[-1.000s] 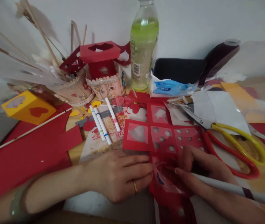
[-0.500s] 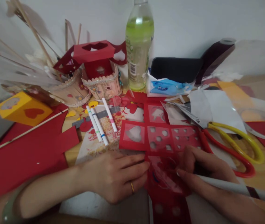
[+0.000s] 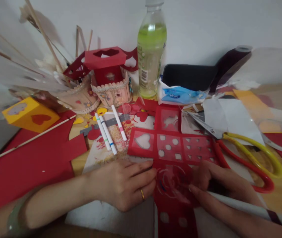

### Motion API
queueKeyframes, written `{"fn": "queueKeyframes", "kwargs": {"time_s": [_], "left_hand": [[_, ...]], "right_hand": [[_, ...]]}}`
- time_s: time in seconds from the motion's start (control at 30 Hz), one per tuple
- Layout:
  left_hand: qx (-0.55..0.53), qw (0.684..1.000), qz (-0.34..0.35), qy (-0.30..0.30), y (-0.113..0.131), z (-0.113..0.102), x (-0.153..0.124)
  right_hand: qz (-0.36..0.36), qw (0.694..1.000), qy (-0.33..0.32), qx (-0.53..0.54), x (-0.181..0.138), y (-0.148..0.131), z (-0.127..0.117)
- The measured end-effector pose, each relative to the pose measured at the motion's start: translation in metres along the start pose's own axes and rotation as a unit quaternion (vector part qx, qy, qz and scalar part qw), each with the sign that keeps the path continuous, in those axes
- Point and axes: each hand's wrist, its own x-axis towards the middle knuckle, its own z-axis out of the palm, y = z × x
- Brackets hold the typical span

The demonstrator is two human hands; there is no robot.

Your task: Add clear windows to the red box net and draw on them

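A cross-shaped red paper sheet (image 3: pixel 156 150) lies in front of me, with heart, round, square and triangular cut-outs under clear film. On its lower middle panel, the clear film (image 3: pixel 172 181) carries curved lines and a small blue mark. My left hand (image 3: pixel 131 185) rests with fingers stretched out, their tips touching the left edge of that panel. My right hand (image 3: pixel 220 185) is closed around a white marker pen (image 3: pixel 240 201) at the panel's right side. The pen's tip is hidden by the fingers.
Large scissors (image 3: pixel 232 138) lie on the right, beside white paper. Several white markers (image 3: pixel 108 134) sit left of the sheet. Behind stand a green drink bottle (image 3: pixel 152 56), a phone (image 3: pixel 189 76) against a tissue pack (image 3: pixel 178 94), and decorated holders (image 3: pixel 112 91). A yellow box (image 3: pixel 31 114) is leftward.
The view has shifted slightly, so most things sit a little lower and to the right. Glare on the film has lessened, showing its curved lines. Both hands keep nearly the same positions.
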Motion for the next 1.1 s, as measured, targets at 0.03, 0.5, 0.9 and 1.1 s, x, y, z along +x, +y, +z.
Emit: {"fn": "queueKeyframes", "kwargs": {"time_s": [0.03,0.5,0.9,1.1], "left_hand": [[0.000,1.000,0.000,-0.004,-0.0001,0.0000,-0.0007],[-0.010,1.000,-0.002,0.006,-0.0001,-0.0005,0.0001],[-0.016,1.000,-0.006,-0.001,-0.0007,-0.0004,0.0000],[-0.012,1.000,-0.005,-0.004,-0.0016,-0.0008,0.0003]], "right_hand": [[-0.012,1.000,-0.012,-0.002,-0.0009,0.0003,0.0006],[-0.054,0.997,-0.055,-0.020,-0.0014,0.0003,0.0015],[-0.053,0.994,-0.086,-0.045,0.0012,0.0059,0.0028],[-0.081,0.994,-0.064,-0.036,-0.0012,0.0078,0.0019]]}}
